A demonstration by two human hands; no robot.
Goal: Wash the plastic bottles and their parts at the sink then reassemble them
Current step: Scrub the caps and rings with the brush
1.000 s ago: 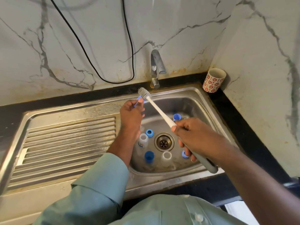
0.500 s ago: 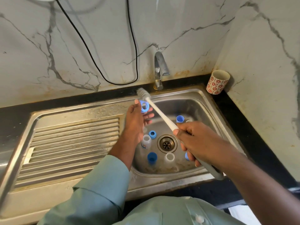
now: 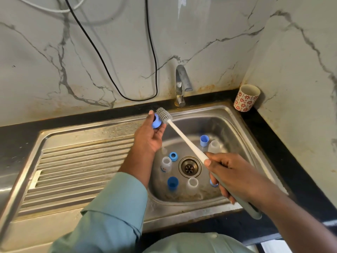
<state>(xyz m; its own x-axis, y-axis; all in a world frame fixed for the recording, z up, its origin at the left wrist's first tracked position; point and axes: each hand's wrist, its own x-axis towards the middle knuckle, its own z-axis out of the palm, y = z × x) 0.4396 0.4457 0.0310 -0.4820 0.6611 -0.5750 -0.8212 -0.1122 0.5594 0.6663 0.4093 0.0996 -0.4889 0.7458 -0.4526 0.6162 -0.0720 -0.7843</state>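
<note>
From the head view, the stainless steel sink basin [image 3: 235,123] holds small translucent plastic bottles [image 3: 166,164] and [image 3: 192,186], a third [image 3: 214,146] at the back, plus blue plastic caps [image 3: 172,183] and [image 3: 204,140] and a blue ring [image 3: 173,156] beside the round metal drain [image 3: 190,167]. The left hand [image 3: 149,136] pinches a blue plastic collar [image 3: 156,122] between thumb and curled fingers above the basin's left rim. The right hand [image 3: 235,177] grips the grey-handled white bottle brush [image 3: 184,137], fingers wrapped round it. Half a second ago the bristles sat above the collar; now they touch its right side, and the collar is turned sideways.
</note>
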